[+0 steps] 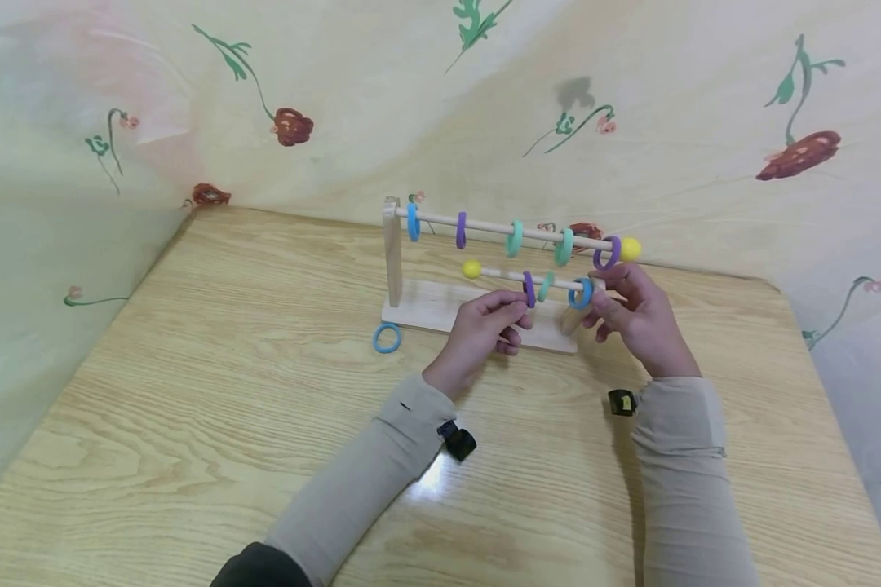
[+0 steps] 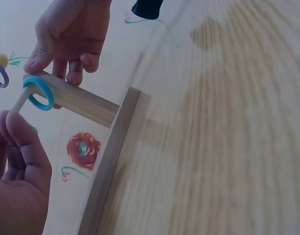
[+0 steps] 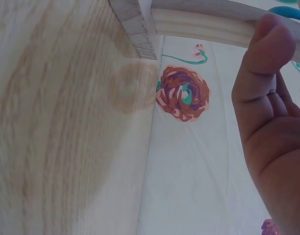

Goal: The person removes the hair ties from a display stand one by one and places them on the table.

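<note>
A wooden rack (image 1: 440, 302) carries two horizontal rods with yellow ball ends. My left hand (image 1: 484, 326) pinches a purple ring (image 1: 529, 289) on the lower rod (image 1: 502, 275); in the left wrist view that ring is hidden behind the fingers. Beside it on the same rod hang a green ring (image 1: 546, 287) and, close to the short post, a blue ring (image 1: 580, 293). My right hand (image 1: 642, 318) grips the top of the short post (image 2: 86, 103), its thumb (image 3: 272, 44) against the wood.
Blue, purple and green rings hang along the upper rod (image 1: 488, 224), with a purple ring (image 1: 607, 253) near its yellow ball (image 1: 630, 249). A loose blue ring (image 1: 387, 337) lies on the table (image 1: 227, 391) by the rack's left end. Flowered cloth (image 1: 382, 98) stands behind.
</note>
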Demonstrator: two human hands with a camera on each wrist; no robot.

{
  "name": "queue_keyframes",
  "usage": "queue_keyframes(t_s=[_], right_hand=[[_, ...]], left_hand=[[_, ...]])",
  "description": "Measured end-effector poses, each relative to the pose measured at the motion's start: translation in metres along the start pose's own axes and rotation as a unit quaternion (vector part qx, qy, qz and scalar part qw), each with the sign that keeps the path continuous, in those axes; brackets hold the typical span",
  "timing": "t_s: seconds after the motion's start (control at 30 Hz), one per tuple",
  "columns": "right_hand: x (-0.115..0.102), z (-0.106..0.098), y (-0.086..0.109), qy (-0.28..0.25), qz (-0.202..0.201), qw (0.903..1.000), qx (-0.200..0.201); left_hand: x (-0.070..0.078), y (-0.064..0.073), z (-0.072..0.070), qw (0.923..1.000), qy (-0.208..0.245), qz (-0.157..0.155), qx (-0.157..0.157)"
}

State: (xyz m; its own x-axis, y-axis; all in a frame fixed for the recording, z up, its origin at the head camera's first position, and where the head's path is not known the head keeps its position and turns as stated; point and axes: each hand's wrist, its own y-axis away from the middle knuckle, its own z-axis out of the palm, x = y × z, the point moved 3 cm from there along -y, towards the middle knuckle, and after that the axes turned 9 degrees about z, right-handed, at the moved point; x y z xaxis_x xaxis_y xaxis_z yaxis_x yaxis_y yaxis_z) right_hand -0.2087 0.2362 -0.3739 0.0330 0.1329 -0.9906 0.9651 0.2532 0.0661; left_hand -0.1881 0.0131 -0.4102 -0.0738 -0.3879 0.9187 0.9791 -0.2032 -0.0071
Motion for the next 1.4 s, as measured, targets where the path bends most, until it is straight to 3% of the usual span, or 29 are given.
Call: queue_keyframes(t_s=[0.27, 0.43, 0.8, 1.07, 1.4], right_hand=[[0.000, -0.001, 0.001, 0.000, -0.007, 1.0000, -0.005], [0.001, -0.001, 0.000, 0.000, -0.009, 0.9999, -0.009], [0.001, -0.002, -0.001, -0.001, -0.004, 0.9999, -0.011], [0.000, -0.002, 0.001, 0.009, 0.000, 0.9999, -0.008], [0.001, -0.004, 0.004, 0.009, -0.003, 0.9999, -0.005]], left_hand=[[0.004, 0.002, 0.001, 0.9988, -0.027, -0.014, -0.037], [0.006, 0.001, -0.003, 0.9981, -0.045, -0.015, -0.040], [0.017, 0.001, -0.013, 0.9987, -0.047, 0.019, -0.008], [0.023, 0.002, -0.021, 0.9980, -0.052, 0.025, 0.026], [0.033, 0.003, -0.029, 0.9963, -0.061, 0.042, 0.044]])
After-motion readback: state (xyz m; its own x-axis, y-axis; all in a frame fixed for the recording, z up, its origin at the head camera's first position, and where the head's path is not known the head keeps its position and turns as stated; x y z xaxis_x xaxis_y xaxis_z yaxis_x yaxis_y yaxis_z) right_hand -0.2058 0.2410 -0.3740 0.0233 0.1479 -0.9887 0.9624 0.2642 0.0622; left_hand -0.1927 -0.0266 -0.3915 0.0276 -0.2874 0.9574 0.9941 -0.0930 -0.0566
